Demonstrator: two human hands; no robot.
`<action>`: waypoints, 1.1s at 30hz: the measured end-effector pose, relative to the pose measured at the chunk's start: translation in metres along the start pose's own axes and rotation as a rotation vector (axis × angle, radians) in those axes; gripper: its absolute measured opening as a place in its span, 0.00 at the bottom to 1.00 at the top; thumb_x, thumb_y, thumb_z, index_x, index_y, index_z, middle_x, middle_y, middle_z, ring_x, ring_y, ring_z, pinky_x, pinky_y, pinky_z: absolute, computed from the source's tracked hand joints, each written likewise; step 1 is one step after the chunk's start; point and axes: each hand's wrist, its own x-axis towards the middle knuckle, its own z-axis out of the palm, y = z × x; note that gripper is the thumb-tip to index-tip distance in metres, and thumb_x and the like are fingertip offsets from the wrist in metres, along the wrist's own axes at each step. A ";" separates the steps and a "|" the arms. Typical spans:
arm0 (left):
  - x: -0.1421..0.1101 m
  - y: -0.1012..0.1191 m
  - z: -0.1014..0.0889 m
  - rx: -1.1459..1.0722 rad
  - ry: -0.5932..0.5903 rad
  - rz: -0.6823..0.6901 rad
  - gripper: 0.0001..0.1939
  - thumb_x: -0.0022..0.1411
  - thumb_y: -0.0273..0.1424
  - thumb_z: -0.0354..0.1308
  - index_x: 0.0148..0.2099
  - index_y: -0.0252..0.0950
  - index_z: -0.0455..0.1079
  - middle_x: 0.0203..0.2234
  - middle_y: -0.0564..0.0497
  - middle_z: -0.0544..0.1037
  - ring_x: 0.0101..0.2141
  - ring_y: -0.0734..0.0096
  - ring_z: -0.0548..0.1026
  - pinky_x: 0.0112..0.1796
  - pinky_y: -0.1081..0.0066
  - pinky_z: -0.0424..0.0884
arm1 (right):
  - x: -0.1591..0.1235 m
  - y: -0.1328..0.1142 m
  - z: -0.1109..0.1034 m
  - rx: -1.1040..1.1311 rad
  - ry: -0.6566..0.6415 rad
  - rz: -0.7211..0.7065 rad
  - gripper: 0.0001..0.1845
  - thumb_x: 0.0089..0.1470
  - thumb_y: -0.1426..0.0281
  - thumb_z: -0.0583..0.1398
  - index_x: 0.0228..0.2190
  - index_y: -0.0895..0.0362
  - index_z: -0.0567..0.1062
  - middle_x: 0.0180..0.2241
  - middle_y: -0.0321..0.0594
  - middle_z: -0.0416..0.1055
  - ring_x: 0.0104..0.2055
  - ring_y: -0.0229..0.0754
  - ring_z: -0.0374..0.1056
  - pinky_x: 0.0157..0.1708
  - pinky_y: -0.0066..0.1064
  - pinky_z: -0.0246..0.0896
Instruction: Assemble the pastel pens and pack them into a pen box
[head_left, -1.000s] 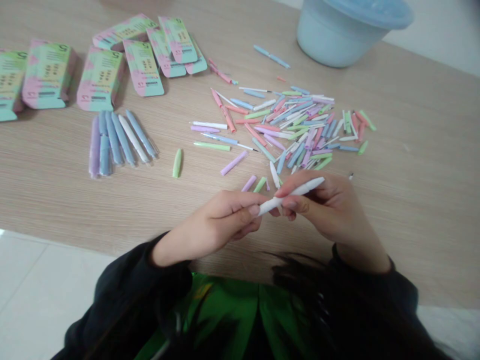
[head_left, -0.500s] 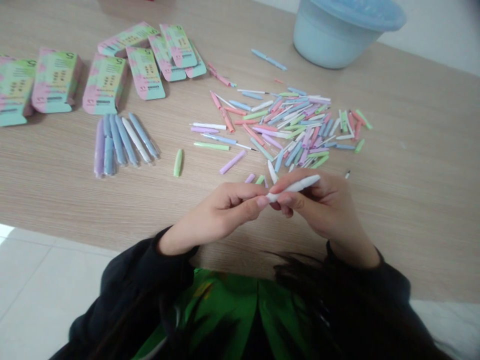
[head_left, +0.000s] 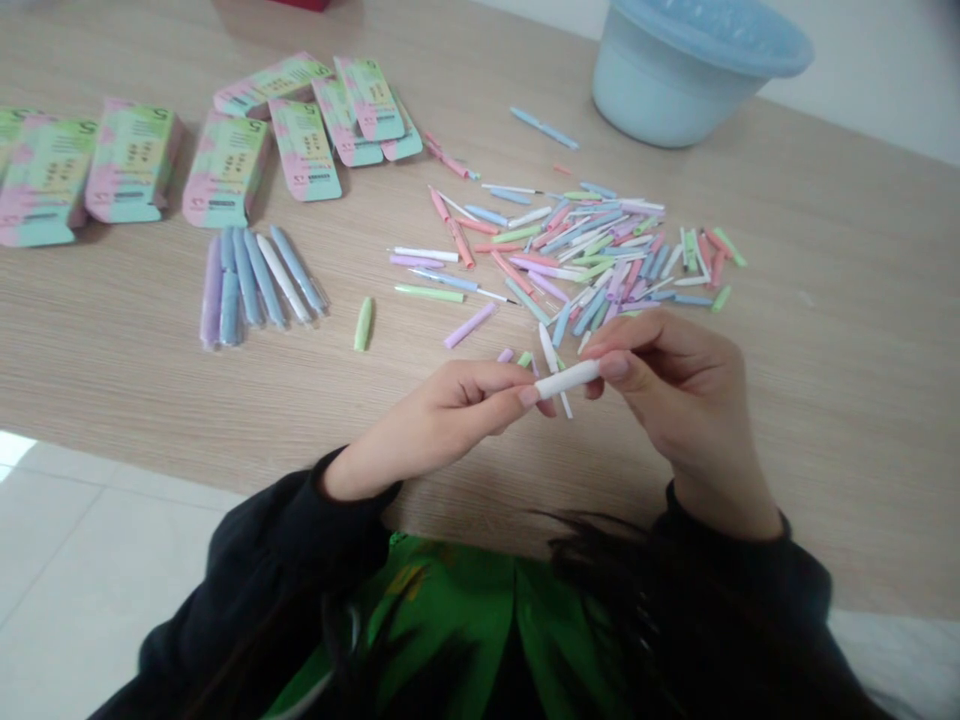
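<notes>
The surface (head_left: 847,400) stretches right past scattered pen parts (head_left: 592,240). Near its front edge, left hand (head_left: 442,415) and right hand (head_left: 679,390) pinch a white tube (head_left: 568,379) endwise.

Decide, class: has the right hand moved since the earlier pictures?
Yes. Judged against the loose green pen piece, the right hand has moved rightward, away from it, and slightly up the picture.

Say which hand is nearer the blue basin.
Right. The right hand, at one end of the white pen piece, is below the basin in view; the left hand, holding the other end, is farther off, lower left.
</notes>
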 end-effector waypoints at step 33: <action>0.014 -0.001 -0.007 0.265 0.037 -0.041 0.13 0.70 0.37 0.57 0.39 0.33 0.75 0.26 0.54 0.74 0.27 0.75 0.70 0.29 0.75 0.65 | -0.001 0.010 -0.003 0.072 0.038 0.015 0.07 0.58 0.71 0.67 0.37 0.47 0.85 0.23 0.31 0.77 0.25 0.36 0.73 0.25 0.27 0.70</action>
